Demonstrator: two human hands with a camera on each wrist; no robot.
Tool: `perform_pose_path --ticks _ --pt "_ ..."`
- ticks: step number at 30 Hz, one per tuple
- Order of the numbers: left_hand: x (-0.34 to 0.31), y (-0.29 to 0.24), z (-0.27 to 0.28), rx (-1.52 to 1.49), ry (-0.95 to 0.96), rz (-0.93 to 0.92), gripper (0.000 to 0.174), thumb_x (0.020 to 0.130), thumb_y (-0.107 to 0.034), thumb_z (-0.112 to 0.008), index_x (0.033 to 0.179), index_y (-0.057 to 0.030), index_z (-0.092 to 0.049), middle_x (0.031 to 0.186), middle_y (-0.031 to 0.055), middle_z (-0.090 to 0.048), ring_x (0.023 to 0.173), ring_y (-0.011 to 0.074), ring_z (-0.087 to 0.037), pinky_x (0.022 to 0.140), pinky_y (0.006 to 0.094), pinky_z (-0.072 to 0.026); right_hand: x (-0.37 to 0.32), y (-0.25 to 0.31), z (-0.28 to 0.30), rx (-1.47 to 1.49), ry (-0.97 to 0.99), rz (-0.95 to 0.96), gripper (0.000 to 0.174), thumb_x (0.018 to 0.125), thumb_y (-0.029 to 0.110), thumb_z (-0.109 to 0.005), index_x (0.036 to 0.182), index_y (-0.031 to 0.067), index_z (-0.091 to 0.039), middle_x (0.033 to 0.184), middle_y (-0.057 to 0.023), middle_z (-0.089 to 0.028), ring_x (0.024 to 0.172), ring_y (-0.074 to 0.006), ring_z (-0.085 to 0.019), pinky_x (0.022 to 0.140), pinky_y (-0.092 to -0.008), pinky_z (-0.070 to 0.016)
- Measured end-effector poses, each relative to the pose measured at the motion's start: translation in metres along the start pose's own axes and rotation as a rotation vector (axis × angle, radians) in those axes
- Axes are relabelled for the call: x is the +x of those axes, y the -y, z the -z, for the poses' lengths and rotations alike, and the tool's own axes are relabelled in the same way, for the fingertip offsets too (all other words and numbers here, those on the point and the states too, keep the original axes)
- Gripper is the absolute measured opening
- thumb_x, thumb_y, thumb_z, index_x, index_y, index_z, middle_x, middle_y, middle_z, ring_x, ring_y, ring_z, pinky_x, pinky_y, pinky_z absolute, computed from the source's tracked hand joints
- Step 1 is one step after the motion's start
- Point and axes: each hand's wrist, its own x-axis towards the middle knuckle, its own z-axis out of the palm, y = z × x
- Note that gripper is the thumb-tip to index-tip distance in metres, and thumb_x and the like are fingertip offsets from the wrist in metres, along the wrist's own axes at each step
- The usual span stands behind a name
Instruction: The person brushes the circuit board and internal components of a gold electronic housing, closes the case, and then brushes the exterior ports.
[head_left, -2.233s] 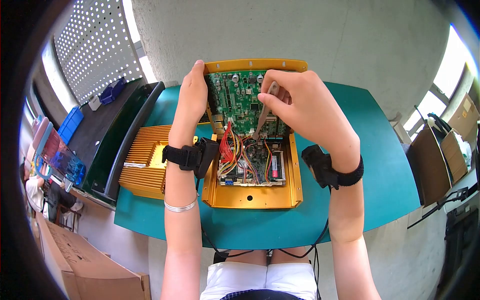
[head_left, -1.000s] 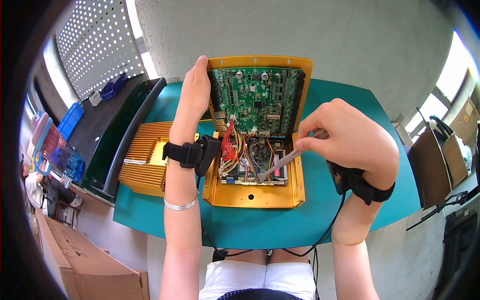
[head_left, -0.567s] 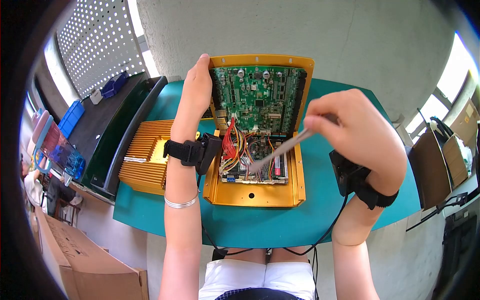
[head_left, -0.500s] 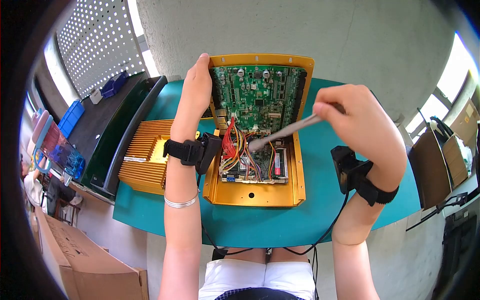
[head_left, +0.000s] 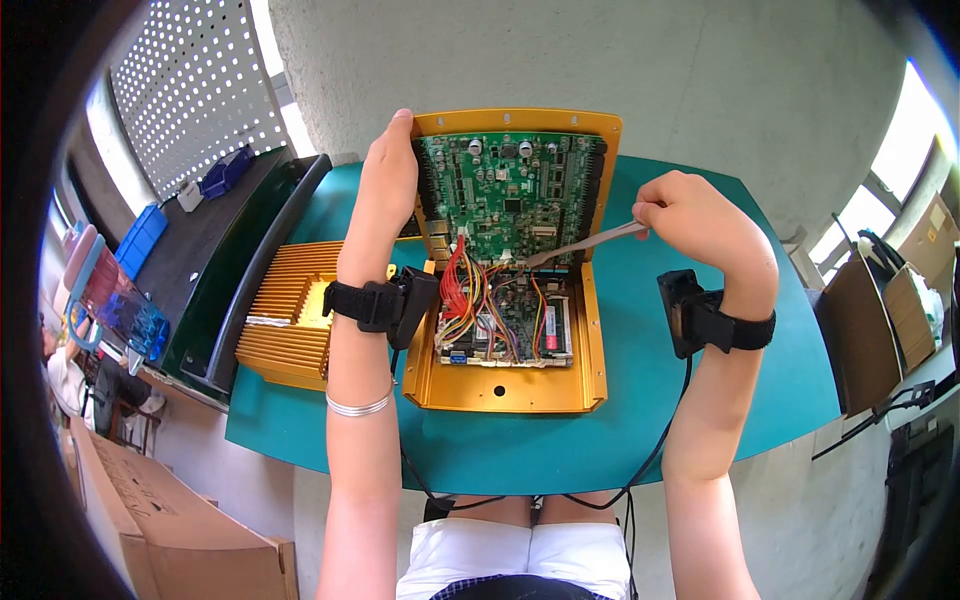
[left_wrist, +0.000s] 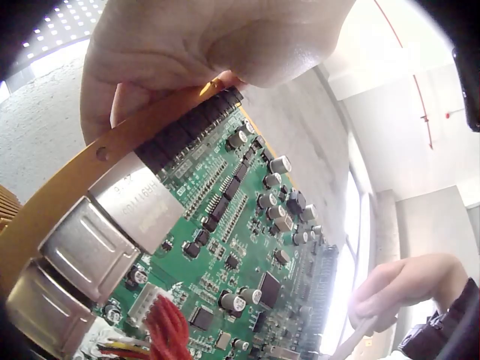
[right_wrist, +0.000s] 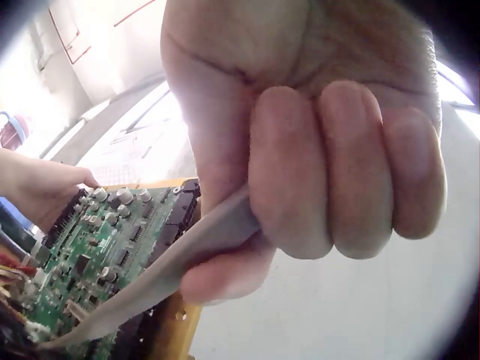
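Observation:
An orange-gold metal computer case (head_left: 500,398) lies hinged open on the table, its lid panel (head_left: 560,121) standing upright with a green circuit board (head_left: 512,180) on the inner face. My left hand (head_left: 390,175) grips the panel's left edge, thumb and fingers on either side of it in the left wrist view. In my right hand (head_left: 690,215) is a slim flat grey brush-like tool (head_left: 590,241), held with curled fingers and thumb. Its far end overlaps the board's lower edge, above the lower board (head_left: 510,340). Red and yellow wires (head_left: 458,295) run between the two boards.
A finned gold heatsink cover (head_left: 285,310) sits left of the case on the green table (head_left: 470,450). Farther left are a black cart (head_left: 225,250), blue bins (head_left: 143,243) and a bottle (head_left: 120,305). Black cables (head_left: 665,440) trail from both wrist cameras.
The right hand has moved off the upper board to the right, and the tool's tip has swept over the lower board and back up to the hinge. The left hand keeps its hold.

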Motion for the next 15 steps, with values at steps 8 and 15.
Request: perform_pose_path --ticks 8,15 --pt "0.0012 0.0003 0.0005 0.007 0.003 0.039 0.058 0.100 -0.043 -0.033 0.102 0.0105 -0.055 0.092 0.0141 -0.060 0.090 0.0192 -0.052 0.089 0.0314 -0.0392 -0.0031 0.0062 0.0083 0.056 0.058 0.049 0.029 0.087 0.021 -0.052 0.080 -0.0029 -0.066 0.074 -0.0152 -0.058 0.070 -0.0269 -0.053 0.068 -0.0364 -0.0428" --pt "0.0026 0.0021 0.0002 0.019 -0.011 0.024 0.059 0.100 -0.043 -0.032 0.103 0.0107 -0.055 0.094 0.0167 -0.061 0.092 0.0215 -0.054 0.090 0.0320 -0.0389 0.0019 0.0023 0.0028 0.030 0.083 -0.049 0.029 0.087 0.021 -0.052 0.079 -0.0030 -0.066 0.072 -0.0151 -0.058 0.068 -0.0261 -0.053 0.067 -0.0365 -0.0431"
